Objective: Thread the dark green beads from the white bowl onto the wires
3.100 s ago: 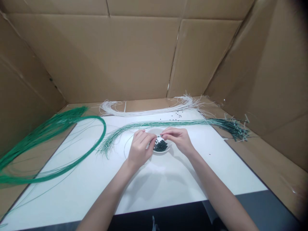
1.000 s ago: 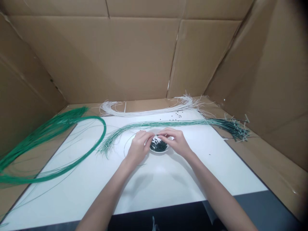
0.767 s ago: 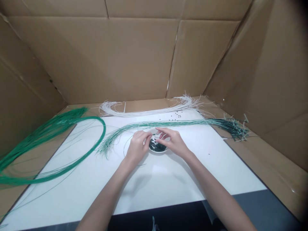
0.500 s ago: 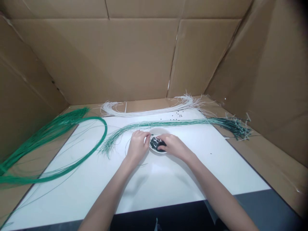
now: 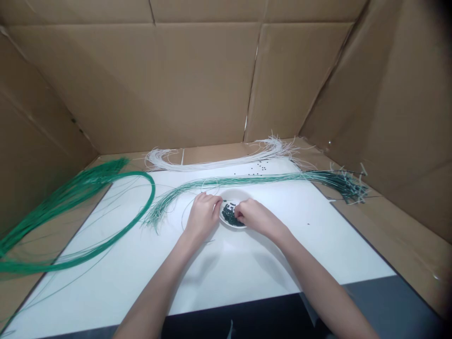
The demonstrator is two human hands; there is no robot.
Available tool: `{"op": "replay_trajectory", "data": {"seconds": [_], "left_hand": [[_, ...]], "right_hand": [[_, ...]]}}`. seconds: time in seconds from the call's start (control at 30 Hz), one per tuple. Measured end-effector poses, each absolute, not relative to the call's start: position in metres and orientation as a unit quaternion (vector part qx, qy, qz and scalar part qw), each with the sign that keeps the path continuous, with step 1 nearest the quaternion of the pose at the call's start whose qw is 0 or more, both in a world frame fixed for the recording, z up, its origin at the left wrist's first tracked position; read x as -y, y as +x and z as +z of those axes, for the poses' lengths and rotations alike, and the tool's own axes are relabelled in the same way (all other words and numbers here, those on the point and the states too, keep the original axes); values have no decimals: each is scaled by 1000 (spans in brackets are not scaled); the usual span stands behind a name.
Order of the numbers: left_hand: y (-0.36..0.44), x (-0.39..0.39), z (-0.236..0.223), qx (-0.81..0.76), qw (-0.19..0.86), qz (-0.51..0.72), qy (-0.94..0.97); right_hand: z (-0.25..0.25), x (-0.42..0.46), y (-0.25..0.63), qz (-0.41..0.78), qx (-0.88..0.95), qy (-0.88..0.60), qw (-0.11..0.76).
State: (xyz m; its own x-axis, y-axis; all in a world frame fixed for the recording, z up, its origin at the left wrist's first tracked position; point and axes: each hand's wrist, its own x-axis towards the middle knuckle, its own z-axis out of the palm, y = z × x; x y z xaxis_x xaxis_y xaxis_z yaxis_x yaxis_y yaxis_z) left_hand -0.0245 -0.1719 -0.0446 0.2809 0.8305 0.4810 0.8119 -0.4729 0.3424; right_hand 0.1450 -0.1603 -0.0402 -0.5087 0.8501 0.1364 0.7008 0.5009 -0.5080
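Fingers (image 5: 216, 202) of your left hand (image 5: 204, 214) are pinched together on a thin strand (image 5: 230, 200), with a small dark piece (image 5: 225, 201) just beyond the tips, over the left rim of the white bowl (image 5: 237, 193). Your right hand (image 5: 259, 219) reaches into the right side of the bowl, its fingertips curled down among the dark beads (image 5: 230, 214); you cannot tell from this view whether they grip one. Those beads lie heaped toward the near side of the bowl, which sits on the white worktop (image 5: 328, 252) between your hands. Just beyond your left hand is a thin loop (image 5: 211, 181). Farther out, a bundle of green strands (image 5: 254, 180) runs left to right, its loose ends fanned at the left and its dark, pale-tipped ends past the worktop's right edge. Beyond it are scattered dark bits (image 5: 261, 167), then a curved bundle of white strands (image 5: 212, 166). To your left, a thick green coil (image 5: 152, 188) bends across the worktop's edge. Cardboard walls (image 5: 201, 84) enclose the far, left and right sides.
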Motion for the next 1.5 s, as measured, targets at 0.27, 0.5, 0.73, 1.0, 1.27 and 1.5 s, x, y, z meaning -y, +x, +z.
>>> {"op": "replay_trajectory", "data": {"seconds": [0.27,0.5,0.73,1.0,1.27,1.5], "left_hand": [[-25,173,-42,-512,40,367,776],[-24,179,-29,-486,3,481,730],[-22,183,-22,-447,-24,519,728],[-21,186,-20,-433,-25,517,738],[-21,186,-21,-432,-21,510,743],[-21,187,-20,-429,-22,515,742]], "right_hand": [[-24,158,150,212,839,-459,204],[-25,147,154,409,706,-427,389],[-19,150,151,524,593,-363,493],[-20,152,150,595,535,-326,504],[-16,154,149,616,509,-323,507],[-17,153,150,616,506,-323,511]]}}
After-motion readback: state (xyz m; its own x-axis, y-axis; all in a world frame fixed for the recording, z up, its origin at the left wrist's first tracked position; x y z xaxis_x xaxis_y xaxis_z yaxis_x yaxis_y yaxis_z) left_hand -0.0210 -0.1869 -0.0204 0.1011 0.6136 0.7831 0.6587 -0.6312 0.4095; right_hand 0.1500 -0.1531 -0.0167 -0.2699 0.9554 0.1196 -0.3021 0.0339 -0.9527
